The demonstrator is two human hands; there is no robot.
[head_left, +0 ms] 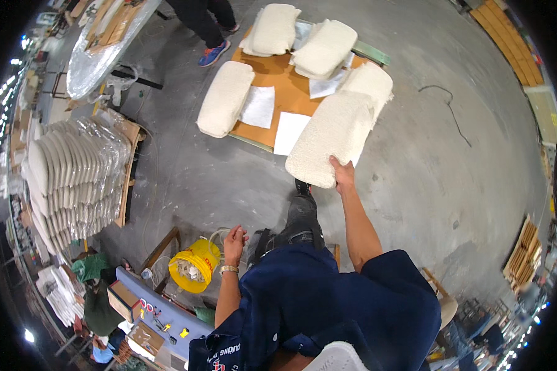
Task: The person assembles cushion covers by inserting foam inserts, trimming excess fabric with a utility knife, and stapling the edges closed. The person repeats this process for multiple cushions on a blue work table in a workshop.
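Head view: right hand clamped on one cushion — left hand loose, near one yellow bucket.

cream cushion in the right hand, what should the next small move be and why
Probably bring the left hand to the cream cushion: only the right hand grips it, at its near end, while the left seems to hold nothing, off beside the yellow bucket.

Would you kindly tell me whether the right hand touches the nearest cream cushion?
Touching: in the head view, the right hand grips the cream cushion, thumb on top.
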